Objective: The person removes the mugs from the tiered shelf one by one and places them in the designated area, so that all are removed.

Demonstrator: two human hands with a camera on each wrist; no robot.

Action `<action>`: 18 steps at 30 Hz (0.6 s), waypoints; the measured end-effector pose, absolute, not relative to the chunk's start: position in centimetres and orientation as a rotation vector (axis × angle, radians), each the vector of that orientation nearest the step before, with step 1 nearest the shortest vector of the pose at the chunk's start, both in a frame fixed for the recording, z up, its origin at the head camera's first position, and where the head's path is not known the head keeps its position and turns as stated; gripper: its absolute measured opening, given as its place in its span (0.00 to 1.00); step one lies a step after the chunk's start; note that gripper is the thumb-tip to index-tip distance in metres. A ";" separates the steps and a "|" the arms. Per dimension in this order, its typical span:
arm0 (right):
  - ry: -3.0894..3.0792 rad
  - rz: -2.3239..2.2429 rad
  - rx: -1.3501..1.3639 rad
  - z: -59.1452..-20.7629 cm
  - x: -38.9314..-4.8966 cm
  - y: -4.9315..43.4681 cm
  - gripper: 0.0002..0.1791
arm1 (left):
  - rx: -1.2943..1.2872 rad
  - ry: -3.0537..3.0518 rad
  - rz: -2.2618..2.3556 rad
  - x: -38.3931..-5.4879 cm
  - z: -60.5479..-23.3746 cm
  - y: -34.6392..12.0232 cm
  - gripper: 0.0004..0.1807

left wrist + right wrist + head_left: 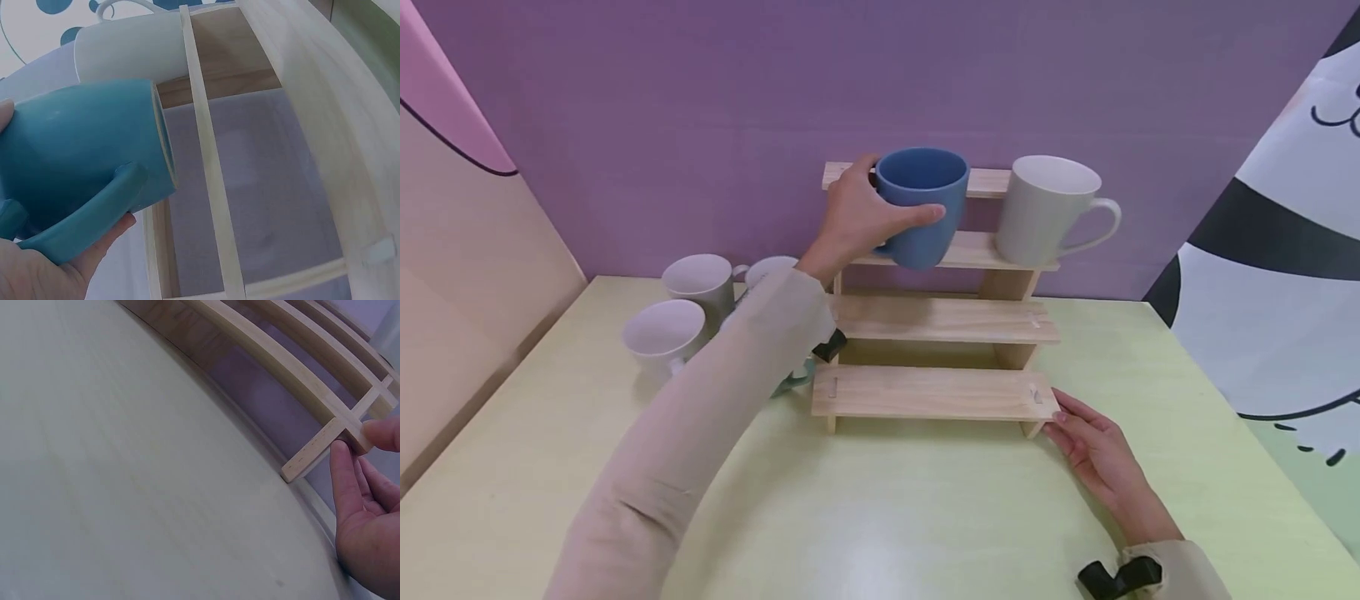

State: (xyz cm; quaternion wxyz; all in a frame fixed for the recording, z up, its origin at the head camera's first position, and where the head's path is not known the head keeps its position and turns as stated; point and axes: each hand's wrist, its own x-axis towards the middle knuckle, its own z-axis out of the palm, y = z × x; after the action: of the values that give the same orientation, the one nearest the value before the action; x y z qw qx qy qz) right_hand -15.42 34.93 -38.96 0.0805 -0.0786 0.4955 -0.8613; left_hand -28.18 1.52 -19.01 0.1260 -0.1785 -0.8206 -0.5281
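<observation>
My left hand (859, 218) grips a blue mug (934, 233), thumb across its front. The mug is upright near the upper tiers of a stepped wooden rack (925, 393). From the left wrist, a gap shows between the blue mug's base (164, 137) and the shelf edge; its handle (87, 219) faces that camera. A white mug (1037, 218) stands at the right end of the second tier from the top, handle to the right. Low down, my right hand (1105, 462) pinches the front right corner of the bottom tier between thumb (382, 434) and fingers.
Left of the rack, two white mugs (658, 333) (703, 282) stand on the pale table (865, 508). Another pale mug (771, 265) and a green handle (801, 379) are partly hidden by my left sleeve. A purple backdrop (700, 125) rises behind the rack.
</observation>
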 end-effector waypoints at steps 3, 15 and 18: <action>1.462 -2.582 -0.259 -39.2 -15.5 34.9 0.20 | -0.516 -2.385 -1.550 -27.8 -19.0 1.0 0.45; 1.468 -2.578 -0.243 -38.7 -15.6 35.0 0.20 | -0.464 -2.407 -1.509 -26.4 -18.5 -1.9 0.44; 1.456 -2.578 -0.245 -38.6 -15.6 35.0 0.20 | -0.444 -2.424 -1.482 -26.1 -18.5 -2.4 0.44</action>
State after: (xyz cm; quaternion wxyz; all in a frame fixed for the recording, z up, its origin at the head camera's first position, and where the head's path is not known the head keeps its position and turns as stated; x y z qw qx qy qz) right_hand -15.61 35.05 -38.62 0.0851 -0.0823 0.4882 -0.8647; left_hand -26.07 -2.39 -18.50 0.1325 -0.1529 -0.8355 -0.5109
